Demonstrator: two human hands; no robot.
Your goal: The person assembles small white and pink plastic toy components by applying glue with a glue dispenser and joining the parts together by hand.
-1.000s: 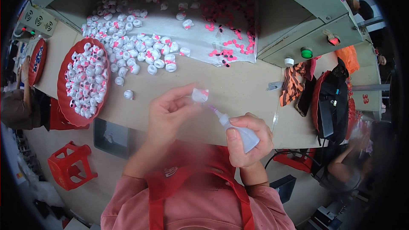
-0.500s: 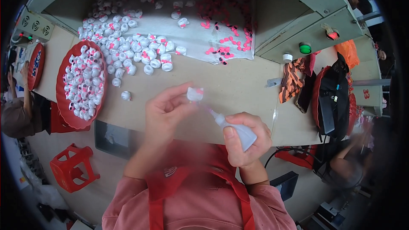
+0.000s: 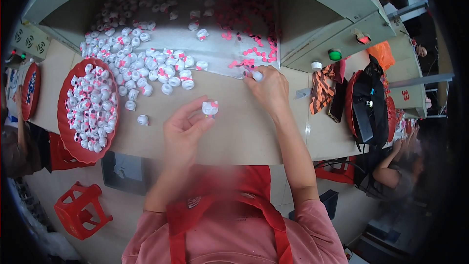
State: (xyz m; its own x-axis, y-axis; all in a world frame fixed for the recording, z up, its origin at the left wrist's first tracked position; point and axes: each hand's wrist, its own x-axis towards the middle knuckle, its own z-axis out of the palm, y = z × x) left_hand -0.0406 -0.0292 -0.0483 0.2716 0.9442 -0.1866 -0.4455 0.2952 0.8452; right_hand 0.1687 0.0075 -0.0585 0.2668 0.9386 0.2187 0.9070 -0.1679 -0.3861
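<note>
My left hand [image 3: 183, 126], above the near part of the table, pinches a small white cat-head figurine [image 3: 210, 108] with a pink bow between thumb and fingertips. My right hand [image 3: 269, 89] is stretched forward to the near edge of the small pink and dark pieces [image 3: 251, 51]. Its fingers are closed around a white squeeze bottle [image 3: 257, 75], of which only a small part shows. Whether the fingertips also touch a pink piece is hidden. Many similar white figurines [image 3: 161, 63] lie on a pale sheet [image 3: 215, 61] and the table left of the pieces.
A red scalloped tray [image 3: 63, 112] heaped with figurines stands at the left. On the right lie an orange-and-dark patterned cloth [image 3: 322, 90], a phone [image 3: 337, 102] and a black bag [image 3: 370, 107]. A shelf panel [image 3: 337, 39] with a green button rises beyond. Other people work on both sides.
My right hand has moved forward from near the figurine to the pink pieces, carrying the bottle. My left hand has shifted slightly left, and the figurine's face now shows.
</note>
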